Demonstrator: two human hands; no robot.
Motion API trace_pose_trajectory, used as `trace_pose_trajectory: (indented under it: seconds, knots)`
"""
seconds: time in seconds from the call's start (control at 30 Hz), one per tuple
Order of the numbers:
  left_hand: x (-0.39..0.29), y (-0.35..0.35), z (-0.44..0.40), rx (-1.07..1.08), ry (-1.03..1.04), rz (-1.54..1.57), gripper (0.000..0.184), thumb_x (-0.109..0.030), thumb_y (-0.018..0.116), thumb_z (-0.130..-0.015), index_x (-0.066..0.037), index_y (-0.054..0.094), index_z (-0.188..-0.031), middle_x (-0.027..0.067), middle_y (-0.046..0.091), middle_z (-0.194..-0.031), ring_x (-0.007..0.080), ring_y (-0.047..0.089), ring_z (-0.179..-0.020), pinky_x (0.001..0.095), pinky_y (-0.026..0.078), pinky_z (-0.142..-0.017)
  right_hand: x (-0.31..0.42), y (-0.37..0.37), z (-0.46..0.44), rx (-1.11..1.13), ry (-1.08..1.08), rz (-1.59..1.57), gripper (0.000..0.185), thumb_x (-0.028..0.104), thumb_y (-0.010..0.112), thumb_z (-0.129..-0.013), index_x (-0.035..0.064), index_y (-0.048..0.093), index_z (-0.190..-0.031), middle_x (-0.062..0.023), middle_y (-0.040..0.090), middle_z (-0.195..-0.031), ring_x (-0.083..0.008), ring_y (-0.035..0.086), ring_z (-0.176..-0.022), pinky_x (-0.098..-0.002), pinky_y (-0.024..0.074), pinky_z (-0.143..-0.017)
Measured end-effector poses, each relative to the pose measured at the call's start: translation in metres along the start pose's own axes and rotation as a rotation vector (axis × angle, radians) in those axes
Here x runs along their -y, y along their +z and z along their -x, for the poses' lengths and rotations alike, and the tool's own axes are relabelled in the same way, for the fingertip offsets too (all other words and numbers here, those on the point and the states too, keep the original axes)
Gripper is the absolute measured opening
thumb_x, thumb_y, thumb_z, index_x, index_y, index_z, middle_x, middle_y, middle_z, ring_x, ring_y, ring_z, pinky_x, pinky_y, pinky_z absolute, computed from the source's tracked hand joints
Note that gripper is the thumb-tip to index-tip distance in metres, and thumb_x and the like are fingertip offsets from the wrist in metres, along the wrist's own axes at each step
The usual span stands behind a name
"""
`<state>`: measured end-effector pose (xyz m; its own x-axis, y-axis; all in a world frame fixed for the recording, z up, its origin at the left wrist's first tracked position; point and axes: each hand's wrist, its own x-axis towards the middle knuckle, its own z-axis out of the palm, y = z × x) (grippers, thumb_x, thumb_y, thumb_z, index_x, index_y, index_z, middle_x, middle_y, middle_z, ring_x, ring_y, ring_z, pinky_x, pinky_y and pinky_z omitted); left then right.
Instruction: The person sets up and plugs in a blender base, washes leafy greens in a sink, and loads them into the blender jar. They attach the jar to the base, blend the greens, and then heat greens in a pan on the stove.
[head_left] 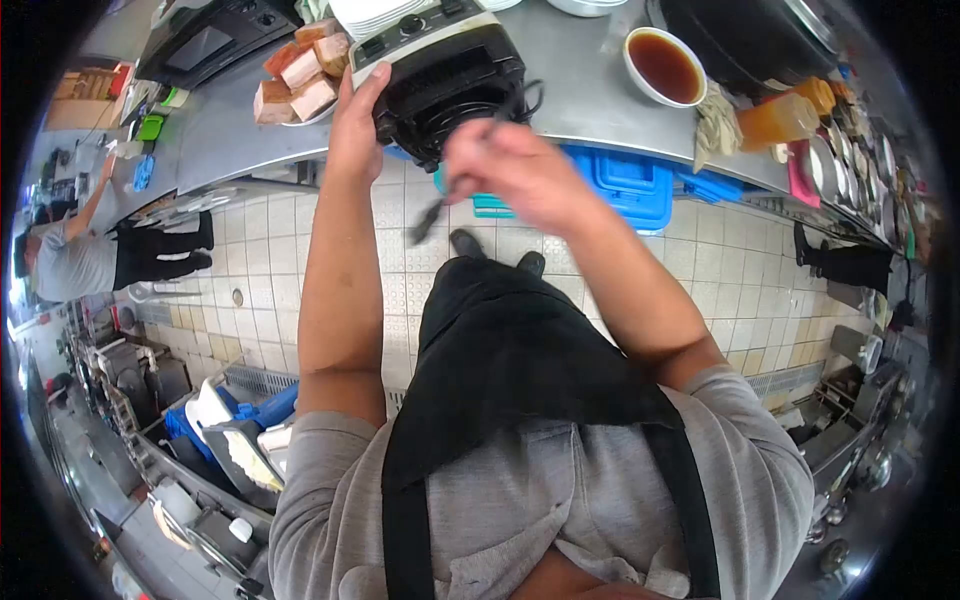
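A black blender base (455,72) with dials on its light front panel is tipped at the edge of the steel counter, its dark underside facing me. My left hand (358,125) grips its left side, thumb on the edge of the panel. My right hand (515,172), smeared by motion, holds a black power cord (462,185) just in front of the base. The cord's plug end (427,222) hangs below the fingers over the floor. More dark cord lies looped in the underside, partly hidden by my right hand.
Pork belly blocks (303,72) are piled left of the base. To the right stand a bowl of brown liquid (665,66), a cloth (716,125) and a sauce bottle (778,122). Blue bins (630,190) sit under the counter. A co-worker (80,255) stands far left.
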<state>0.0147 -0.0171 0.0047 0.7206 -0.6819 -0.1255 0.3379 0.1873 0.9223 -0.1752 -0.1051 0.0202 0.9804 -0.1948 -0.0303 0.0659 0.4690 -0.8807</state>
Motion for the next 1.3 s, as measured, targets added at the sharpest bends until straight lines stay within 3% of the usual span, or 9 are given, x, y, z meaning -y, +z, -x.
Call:
trace_pose_trajectory:
  seconds: [0.1, 0.23, 0.43, 0.6, 0.7, 0.87, 1.03, 1.17, 1.3]
  knots:
    - [0.002, -0.001, -0.002, -0.004, 0.006, -0.022, 0.062, -0.03, 0.066, -0.086, -0.004, 0.04, -0.137, 0.0111, 0.054, -0.128, 0.0219, 0.051, -0.117, 0.0336, 0.039, -0.1, 0.005, -0.064, 0.055, -0.176, -0.069, 0.007, 0.025, 0.029, 0.059, -0.093, 0.0057, 0.058, -0.086, -0.0009, 0.054, -0.077, -0.011, 0.053, -0.072, -0.0296, 0.0482, -0.068]
    - [0.01, -0.009, -0.012, 0.033, 0.085, -0.062, 0.066, -0.03, 0.067, -0.085, -0.003, 0.039, -0.138, 0.0131, 0.051, -0.132, 0.0234, 0.045, -0.123, 0.0338, 0.03, -0.105, -0.04, -0.141, 0.127, -0.861, 0.314, 0.402, 0.025, 0.029, 0.061, -0.09, 0.0052, 0.061, -0.083, -0.0002, 0.052, -0.067, -0.0116, 0.05, -0.062, -0.0272, 0.0433, -0.058]
    - [0.009, -0.012, -0.014, 0.06, 0.124, -0.131, 0.074, -0.034, 0.069, -0.083, -0.001, 0.034, -0.139, 0.016, 0.049, -0.133, 0.0239, 0.047, -0.121, 0.0327, 0.033, -0.104, -0.108, -0.184, 0.163, -0.66, 0.683, 0.913, 0.022, 0.026, 0.07, -0.081, 0.0045, 0.067, -0.077, -0.0027, 0.064, -0.073, -0.0152, 0.055, -0.062, -0.0302, 0.0452, -0.061]
    - [0.007, -0.011, -0.015, 0.01, 0.141, -0.171, 0.072, -0.032, 0.07, -0.082, 0.001, 0.036, -0.136, 0.0171, 0.051, -0.129, 0.0236, 0.05, -0.117, 0.0321, 0.036, -0.101, -0.095, -0.117, 0.095, -0.723, 0.447, 0.434, 0.044, 0.025, 0.077, -0.076, 0.0034, 0.061, -0.111, -0.0083, 0.064, -0.105, -0.0194, 0.058, -0.098, -0.0316, 0.0467, -0.079]
    - [0.001, -0.009, -0.008, 0.021, 0.11, -0.205, 0.076, -0.039, 0.068, -0.084, -0.001, 0.034, -0.14, 0.0148, 0.051, -0.132, 0.0237, 0.048, -0.12, 0.0325, 0.033, -0.103, -0.101, -0.081, 0.036, -0.584, 0.251, 0.525, 0.062, 0.031, 0.078, -0.075, 0.0024, 0.053, -0.124, -0.0113, 0.059, -0.117, -0.022, 0.054, -0.11, -0.0334, 0.0453, -0.088]
    - [0.006, -0.014, -0.016, 0.026, 0.132, -0.176, 0.07, -0.034, 0.07, -0.082, 0.002, 0.038, -0.133, 0.0165, 0.052, -0.127, 0.0232, 0.05, -0.115, 0.0327, 0.037, -0.099, -0.12, -0.014, -0.026, -0.407, 0.367, 0.901, 0.067, 0.048, 0.071, -0.078, 0.0043, 0.054, -0.125, -0.0182, 0.058, -0.122, -0.0302, 0.055, -0.114, -0.0439, 0.0386, -0.101]
    - [0.01, -0.017, -0.023, 0.04, 0.136, -0.16, 0.071, -0.031, 0.071, -0.08, 0.004, 0.038, -0.132, 0.0187, 0.053, -0.124, 0.0244, 0.052, -0.112, 0.0337, 0.04, -0.096, -0.111, 0.043, -0.045, -0.624, 0.463, 1.585, 0.057, 0.053, 0.05, -0.09, 0.0049, 0.058, -0.12, -0.0192, 0.065, -0.11, -0.0344, 0.06, -0.11, -0.063, 0.0186, -0.107]
    - [0.001, -0.012, -0.015, 0.049, 0.127, -0.149, 0.069, -0.031, 0.07, -0.082, 0.0, 0.037, -0.135, 0.0153, 0.052, -0.126, 0.0228, 0.05, -0.115, 0.0325, 0.037, -0.099, -0.092, 0.04, -0.056, -0.601, 0.442, 1.753, 0.045, 0.045, 0.048, -0.092, 0.006, 0.066, -0.102, -0.0147, 0.07, -0.09, -0.0339, 0.066, -0.093, -0.0626, 0.0229, -0.103]
    - [-0.002, -0.009, -0.01, 0.062, 0.111, -0.123, 0.073, -0.032, 0.069, -0.083, 0.0, 0.034, -0.138, 0.0137, 0.05, -0.13, 0.0221, 0.047, -0.119, 0.0316, 0.033, -0.103, -0.108, 0.032, -0.06, -0.588, 0.019, 1.724, 0.038, 0.036, 0.053, -0.088, 0.006, 0.066, -0.068, -0.0133, 0.068, -0.076, -0.0324, 0.065, -0.073, -0.0607, 0.0336, -0.083]
